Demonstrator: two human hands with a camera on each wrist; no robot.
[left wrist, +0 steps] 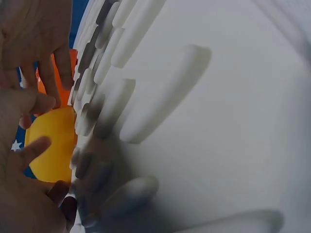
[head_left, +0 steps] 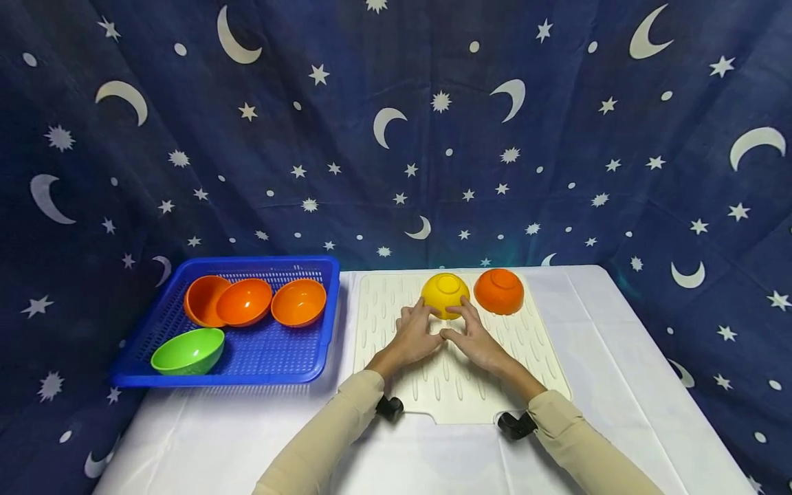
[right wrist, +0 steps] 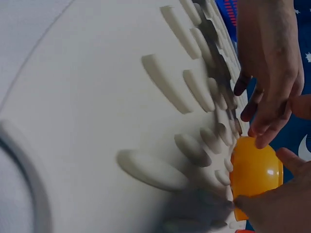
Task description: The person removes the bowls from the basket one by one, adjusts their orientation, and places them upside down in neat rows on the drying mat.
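Note:
A yellow bowl (head_left: 444, 292) lies upside down on the white ridged mat (head_left: 458, 395), its foot ring facing up. My left hand (head_left: 413, 337) is at its near left side, the fingers spread and loosely bent. On the near right side is my right hand (head_left: 479, 340), with its fingertips at the bowl's edge. The thumbs of both hands come close together in front of the bowl. In the right wrist view the yellow bowl (right wrist: 257, 170) shows between the two hands. An orange bowl (head_left: 498, 291), also upside down, sits just right of the yellow one.
To the left stands a blue perforated basket (head_left: 272, 378). It holds several orange bowls (head_left: 299, 302) and a green bowl (head_left: 188, 352). A white cloth (head_left: 594, 344) covers the table, and a dark blue curtain (head_left: 346, 137) with moons and stars hangs behind it.

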